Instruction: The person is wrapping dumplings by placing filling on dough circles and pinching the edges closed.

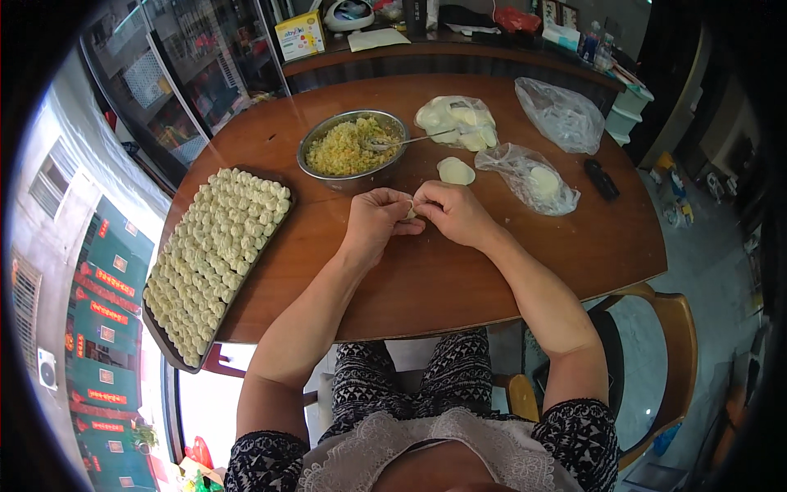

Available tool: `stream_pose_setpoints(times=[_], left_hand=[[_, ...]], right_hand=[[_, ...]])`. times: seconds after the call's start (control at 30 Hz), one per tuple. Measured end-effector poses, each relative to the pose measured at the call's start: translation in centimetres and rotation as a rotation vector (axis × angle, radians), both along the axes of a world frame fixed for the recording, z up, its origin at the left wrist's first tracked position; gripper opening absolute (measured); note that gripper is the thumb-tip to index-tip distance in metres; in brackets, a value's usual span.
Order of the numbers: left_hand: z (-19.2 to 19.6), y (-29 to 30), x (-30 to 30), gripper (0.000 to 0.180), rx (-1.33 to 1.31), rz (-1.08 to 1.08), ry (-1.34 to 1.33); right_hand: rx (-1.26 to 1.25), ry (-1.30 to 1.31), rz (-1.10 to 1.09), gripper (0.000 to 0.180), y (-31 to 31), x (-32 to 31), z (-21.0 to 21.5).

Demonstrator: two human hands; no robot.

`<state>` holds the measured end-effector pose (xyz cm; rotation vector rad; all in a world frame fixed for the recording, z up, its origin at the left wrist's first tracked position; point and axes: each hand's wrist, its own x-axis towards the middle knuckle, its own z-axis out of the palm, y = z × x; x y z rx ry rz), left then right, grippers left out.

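Observation:
My left hand (381, 220) and my right hand (451, 211) meet above the middle of the wooden table. Between their fingertips is a small pale dumpling (412, 211), mostly hidden by the fingers. Both hands are closed on it in a pinch. Just beyond them stands a steel bowl (354, 178) of chopped yellow-green filling (348, 148), with a metal spoon (410, 141) resting in it. A few round dough wrappers (456, 170) lie past my right hand. To the left, a dark tray (256, 275) carries many shaped dumplings (217, 246) in close rows.
More wrappers lie in a plastic bag (456, 111) beyond the bowl, and another clear bag (533, 176) holds some too. A crumpled bag (561, 115) and a black object (601, 179) sit at the right of the table (459, 287). A wooden chair (679, 344) stands lower right.

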<state>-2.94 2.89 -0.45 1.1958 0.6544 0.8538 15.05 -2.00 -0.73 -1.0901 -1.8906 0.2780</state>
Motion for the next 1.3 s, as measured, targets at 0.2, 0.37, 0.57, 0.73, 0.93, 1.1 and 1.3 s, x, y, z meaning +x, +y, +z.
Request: stream_pose_setpoints(times=[0.2, 0.37, 0.57, 0.73, 0.93, 1.1, 1.3], left_hand=[[0.1, 0.1, -0.3, 0.009, 0.038, -0.021, 0.076], [0.3, 0.2, -0.2, 0.017, 0.075, -0.035, 0.103], [1.3, 0.2, -0.5, 0.015, -0.099, -0.038, -0.066], [1.2, 0.0, -0.6, 0.011, -0.136, -0.018, -0.1], [0.7, 0.4, -0.6, 0.009, -0.1, -0.012, -0.07], [0.5, 0.6, -0.7, 0.013, -0.099, -0.034, -0.06], [0.2, 0.4, -0.4, 0.008, -0.042, -0.032, 0.0]], right_hand=[[-0.165, 0.031, -0.015, 0.01, -0.1, -0.2, 0.2], [-0.182, 0.059, 0.03, 0.012, -0.2, -0.1, 0.2], [-0.103, 0.032, -0.006, 0.008, 0.0, 0.2, 0.1], [-0.103, 0.021, -0.026, 0.008, 0.0, 0.2, 0.0], [-0.09, 0.005, -0.029, 0.01, 0.0, 0.0, -0.1], [-0.094, 0.002, -0.023, 0.008, 0.0, 0.1, -0.1], [-0.065, -0.054, -0.021, 0.007, 0.1, 0.2, -0.1]])
